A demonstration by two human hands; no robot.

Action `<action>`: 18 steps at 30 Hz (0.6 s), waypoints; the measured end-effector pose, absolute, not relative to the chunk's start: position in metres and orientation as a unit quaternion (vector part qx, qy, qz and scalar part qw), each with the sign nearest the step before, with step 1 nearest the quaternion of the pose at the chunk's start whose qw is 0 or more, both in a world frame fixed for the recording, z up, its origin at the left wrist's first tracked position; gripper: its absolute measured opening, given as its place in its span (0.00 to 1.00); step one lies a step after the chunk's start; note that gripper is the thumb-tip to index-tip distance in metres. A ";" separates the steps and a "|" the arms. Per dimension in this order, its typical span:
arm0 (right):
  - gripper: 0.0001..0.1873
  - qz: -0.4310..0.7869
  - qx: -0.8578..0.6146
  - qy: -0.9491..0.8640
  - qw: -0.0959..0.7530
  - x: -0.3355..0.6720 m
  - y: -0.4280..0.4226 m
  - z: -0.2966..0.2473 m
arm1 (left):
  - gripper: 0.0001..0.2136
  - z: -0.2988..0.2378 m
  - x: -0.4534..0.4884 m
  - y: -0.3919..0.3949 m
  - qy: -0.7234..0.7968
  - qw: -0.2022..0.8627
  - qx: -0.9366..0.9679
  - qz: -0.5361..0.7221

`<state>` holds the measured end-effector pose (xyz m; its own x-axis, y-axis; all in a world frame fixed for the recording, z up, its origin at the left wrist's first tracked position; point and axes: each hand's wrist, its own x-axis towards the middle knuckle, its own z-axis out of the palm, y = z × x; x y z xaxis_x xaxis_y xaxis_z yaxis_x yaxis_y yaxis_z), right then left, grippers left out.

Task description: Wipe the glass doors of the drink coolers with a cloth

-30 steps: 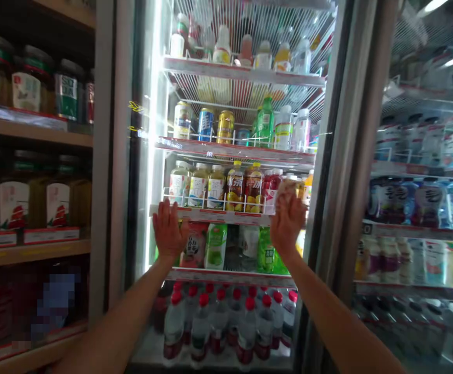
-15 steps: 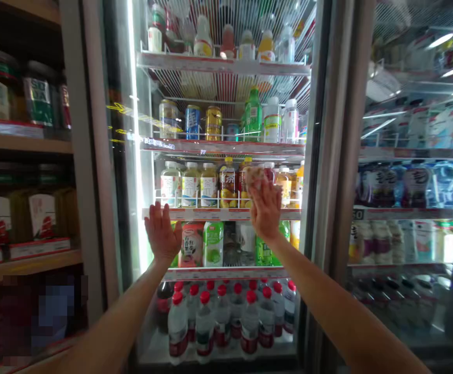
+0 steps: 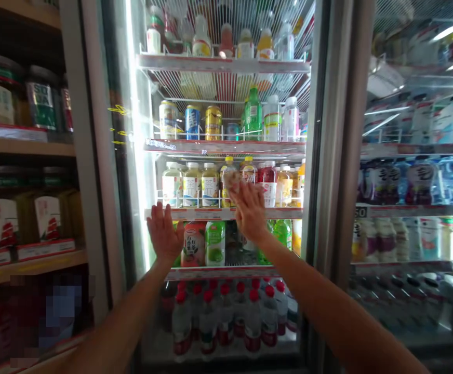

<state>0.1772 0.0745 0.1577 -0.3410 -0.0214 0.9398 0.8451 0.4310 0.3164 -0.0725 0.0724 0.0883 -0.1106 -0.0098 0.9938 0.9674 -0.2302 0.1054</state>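
Note:
My right hand (image 3: 250, 215) is in front of the glass door (image 3: 226, 241) of a lit drinks fridge, over its middle shelf. Under and beyond its fingers is a pale, mottled cloth (image 3: 232, 182), pressed flat towards the glass; part of it is hidden by the hand. My left hand (image 3: 165, 234) rests on the left side of the door, fingers stretched out and nothing held. Behind the glass near it are a red drink bottle (image 3: 194, 244) and a green one (image 3: 214, 244).
Several bottles with red caps (image 3: 253, 317) stand at the fridge bottom. Cans and bottles line the upper shelves (image 3: 226, 63). On the left are wooden shelves (image 3: 27, 148) with large labelled bottles. A metal door frame (image 3: 337, 156) separates another drinks fridge (image 3: 413, 213) on the right.
My right hand and the cloth have moved left across the glass, uncovering a dark red bottle. My left hand stays at nearly the same place.

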 end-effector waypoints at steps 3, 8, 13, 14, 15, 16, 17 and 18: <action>0.27 -0.474 -0.230 -0.752 0.396 0.168 0.069 0.138 | 0.28 0.088 -0.073 0.072 -0.464 0.408 -0.521 -0.589; 0.22 -0.452 -0.316 -0.616 0.563 0.222 0.086 0.168 | 0.28 0.087 -0.072 0.073 -0.464 0.421 -0.512 -0.589; 0.23 -0.411 -0.367 -0.562 0.617 0.215 0.089 0.184 | 0.28 0.086 -0.072 0.073 -0.469 0.425 -0.513 -0.579; 0.23 -0.422 -0.352 -0.592 0.590 0.205 0.085 0.176 | 0.28 0.086 -0.072 0.073 -0.468 0.428 -0.514 -0.577; 0.24 -0.436 -0.330 -0.628 0.553 0.194 0.080 0.165 | 0.28 0.086 -0.073 0.073 -0.466 0.433 -0.514 -0.576; 0.24 -0.450 -0.303 -0.665 0.513 0.186 0.076 0.153 | 0.27 0.087 -0.073 0.073 -0.464 0.437 -0.512 -0.575; 0.24 -0.462 -0.278 -0.696 0.473 0.180 0.072 0.143 | 0.27 0.087 -0.073 0.073 -0.463 0.440 -0.511 -0.575; 0.25 -0.471 -0.256 -0.720 0.441 0.178 0.069 0.135 | 0.27 0.087 -0.073 0.073 -0.461 0.443 -0.510 -0.575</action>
<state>0.1779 0.0692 0.1346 -0.4802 -0.0454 0.8760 0.7841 0.4254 0.4519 -0.0734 0.0730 0.0867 -0.0857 -0.0396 0.9955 0.9802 -0.1822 0.0771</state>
